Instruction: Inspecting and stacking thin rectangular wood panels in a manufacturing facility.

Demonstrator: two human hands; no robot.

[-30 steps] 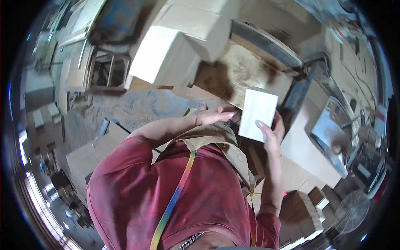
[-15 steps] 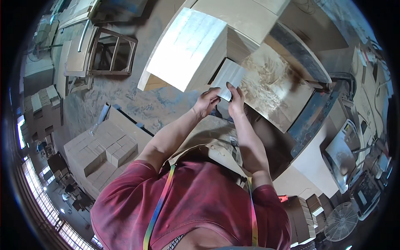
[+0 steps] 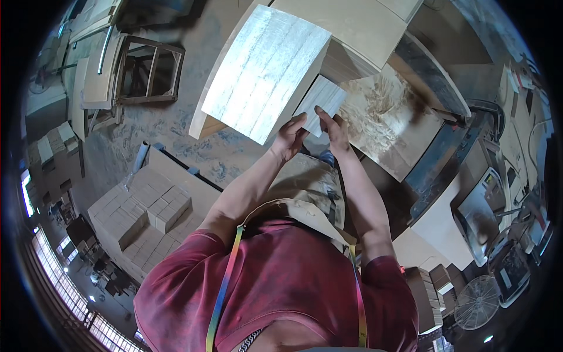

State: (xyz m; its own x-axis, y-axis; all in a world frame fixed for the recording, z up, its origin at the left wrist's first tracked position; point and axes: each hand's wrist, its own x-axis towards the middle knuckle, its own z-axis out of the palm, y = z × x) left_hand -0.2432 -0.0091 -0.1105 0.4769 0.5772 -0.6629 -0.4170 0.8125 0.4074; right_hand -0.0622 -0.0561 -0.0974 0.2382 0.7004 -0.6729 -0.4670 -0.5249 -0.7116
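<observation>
Between my two hands is a flat rectangular piece (image 3: 324, 98), pale with a grained top like a wooden board; its thickness and underside are hidden. My left hand (image 3: 290, 137) is closed on its near left corner. My right hand (image 3: 335, 132) grips the near right edge, thumb lying on top and fingers bent beneath. Just left of the piece stands a large block-like stack of pale boards (image 3: 267, 73), its top bright and streaked with lines. The held piece lies close along the stack's right side; whether they touch I cannot tell.
Right of my hands is a dusty board surface (image 3: 390, 120) beside a dark metal machine edge (image 3: 437, 164). Stacked brown blocks (image 3: 141, 211) stand at left. A wooden frame (image 3: 149, 69) is at far left, a round fan (image 3: 476, 302) at lower right.
The view has shifted slightly. Both hands keep hold of the pale board, which stays beside the stack; my right thumb has moved a little further onto its top.
</observation>
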